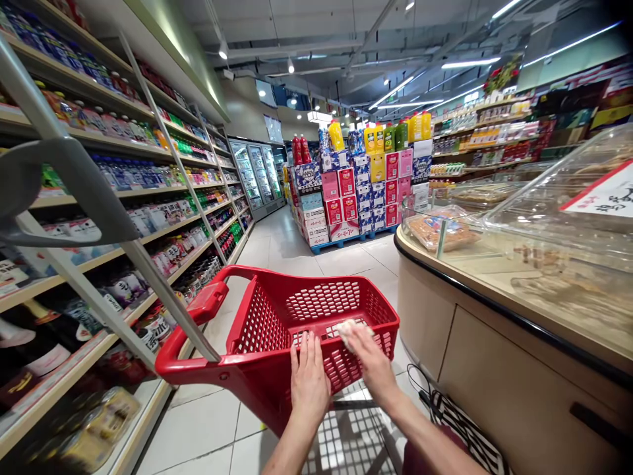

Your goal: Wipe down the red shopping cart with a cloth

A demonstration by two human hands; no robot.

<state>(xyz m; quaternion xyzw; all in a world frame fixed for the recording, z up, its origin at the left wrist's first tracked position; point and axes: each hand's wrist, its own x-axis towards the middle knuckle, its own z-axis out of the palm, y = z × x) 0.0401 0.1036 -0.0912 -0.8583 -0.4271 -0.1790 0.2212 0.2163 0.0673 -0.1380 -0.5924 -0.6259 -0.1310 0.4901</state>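
A red plastic shopping cart [324, 293] with perforated walls stands in front of me, its basket showing nothing inside. My left hand [310, 376] lies against the cart's near rim, fingers stretched out and close together. On the same rim, further right, my right hand [368, 359] presses a crumpled white cloth [357, 332], partly hidden under the fingers; it could also be tissue. At the left, a grey metal bar [161, 297] with a dark grey plastic grip [82, 198] rises past the cart's handle [208, 300].
Drink shelves [148, 191] line the left side. Ahead stand stacked cartons [346, 198] topped with bottles on a blue pallet [336, 244]. Close on the right is a curved display counter [445, 310] with packaged food. A black cable [420, 382] lies by its base.
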